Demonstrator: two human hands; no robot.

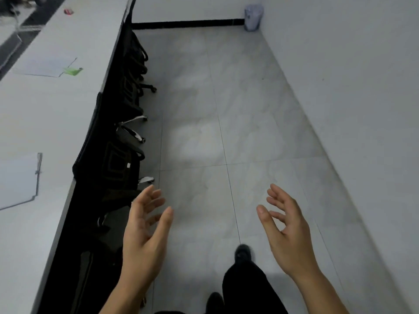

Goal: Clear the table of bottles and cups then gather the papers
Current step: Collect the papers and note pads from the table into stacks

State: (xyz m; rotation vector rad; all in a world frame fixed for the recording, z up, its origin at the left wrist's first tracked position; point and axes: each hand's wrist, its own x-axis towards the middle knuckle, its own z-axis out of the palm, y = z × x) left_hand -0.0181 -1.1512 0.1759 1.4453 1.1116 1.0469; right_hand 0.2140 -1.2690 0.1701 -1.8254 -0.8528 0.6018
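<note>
Holding nothing in left hand or right hand, fingers loosely spread, palms facing inward, over tiled floor. Beside white table bearing clipped papers, black chairs alongside.

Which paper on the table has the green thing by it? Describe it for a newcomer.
Follow the long white table on the left, lined with black chairs. Farther along it lies a flat white paper. Unlike the nearer clipped stack, it has a small green item at its corner.

Papers on table left; chairs beside it
</note>
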